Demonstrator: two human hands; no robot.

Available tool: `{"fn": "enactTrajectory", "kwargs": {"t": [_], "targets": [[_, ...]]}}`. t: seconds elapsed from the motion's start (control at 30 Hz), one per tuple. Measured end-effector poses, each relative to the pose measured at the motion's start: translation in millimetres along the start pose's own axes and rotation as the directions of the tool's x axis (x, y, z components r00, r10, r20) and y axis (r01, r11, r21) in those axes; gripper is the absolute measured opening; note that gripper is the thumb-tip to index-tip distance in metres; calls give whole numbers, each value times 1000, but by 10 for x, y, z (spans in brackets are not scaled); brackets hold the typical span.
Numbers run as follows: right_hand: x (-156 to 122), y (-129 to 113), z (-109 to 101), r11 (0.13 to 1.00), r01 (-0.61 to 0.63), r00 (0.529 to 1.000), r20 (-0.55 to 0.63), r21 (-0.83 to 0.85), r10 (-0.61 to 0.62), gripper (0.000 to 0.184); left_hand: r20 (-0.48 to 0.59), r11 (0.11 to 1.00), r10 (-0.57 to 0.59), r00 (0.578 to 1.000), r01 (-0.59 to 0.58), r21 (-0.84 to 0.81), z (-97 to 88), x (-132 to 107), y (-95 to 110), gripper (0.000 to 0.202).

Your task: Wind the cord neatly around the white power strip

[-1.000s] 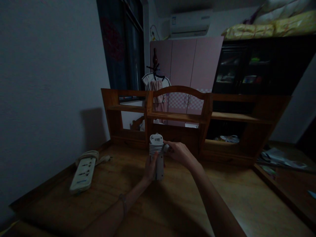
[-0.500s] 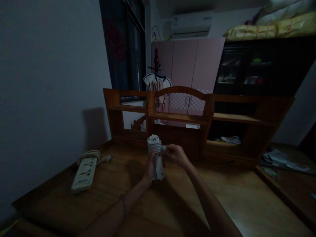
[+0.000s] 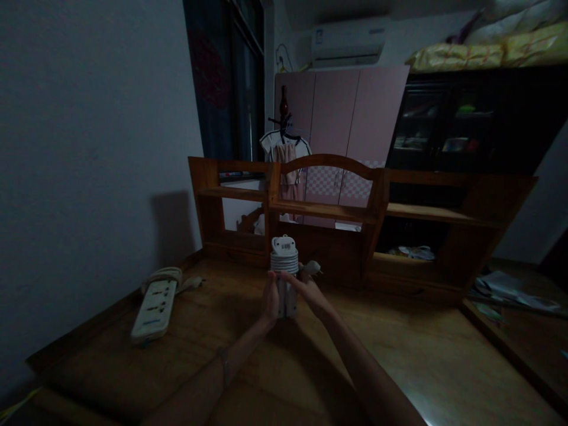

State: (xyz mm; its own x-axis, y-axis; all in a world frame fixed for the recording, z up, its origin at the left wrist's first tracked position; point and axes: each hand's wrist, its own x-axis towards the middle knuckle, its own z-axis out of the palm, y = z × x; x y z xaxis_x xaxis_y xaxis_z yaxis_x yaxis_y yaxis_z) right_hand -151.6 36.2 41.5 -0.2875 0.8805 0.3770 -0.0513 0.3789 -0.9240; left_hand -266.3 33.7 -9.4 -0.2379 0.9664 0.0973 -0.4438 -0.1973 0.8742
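A white power strip point(image 3: 287, 299) is held up over the wooden table, its back with screw holes turned towards me. Its white cord point(image 3: 284, 261) is wound in several turns round the upper part. My left hand point(image 3: 270, 299) is closed on the strip's left side. With my right hand point(image 3: 308, 291) I grip its right side, the thumb lying across the back just below the coils. The cord's plug point(image 3: 312, 268) sticks out to the right above my right hand. The fingers behind the strip are hidden.
Another white power strip point(image 3: 155, 305), with its cord point(image 3: 165, 274) bundled at the far end, lies on the left of the wooden table point(image 3: 377, 349). A wooden shelf unit point(image 3: 326, 208) stands along the back. Papers point(image 3: 510, 290) lie at the far right.
My right hand has moved from the plug end of the cord onto the strip's right side. The plug now hangs free to the right, and the strip has turned slightly and shifted right.
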Motion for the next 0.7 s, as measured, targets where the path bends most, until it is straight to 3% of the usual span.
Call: {"fn": "enactTrajectory", "kwargs": {"t": [0.1, 0.3, 0.7], "targets": [[-9, 18, 10, 998, -14, 999, -34, 55, 16, 37, 34, 1000, -14, 999, 14, -5, 42, -13, 38, 83], [5, 50, 106, 999, -20, 993, -115, 50, 25, 41, 22, 999, -25, 999, 25, -31, 75, -1, 110, 79], [-69, -5, 193, 999, -30, 984, -175, 18, 33, 48, 6, 999, -27, 1000, 27, -36, -6, 31, -47, 76]]}}
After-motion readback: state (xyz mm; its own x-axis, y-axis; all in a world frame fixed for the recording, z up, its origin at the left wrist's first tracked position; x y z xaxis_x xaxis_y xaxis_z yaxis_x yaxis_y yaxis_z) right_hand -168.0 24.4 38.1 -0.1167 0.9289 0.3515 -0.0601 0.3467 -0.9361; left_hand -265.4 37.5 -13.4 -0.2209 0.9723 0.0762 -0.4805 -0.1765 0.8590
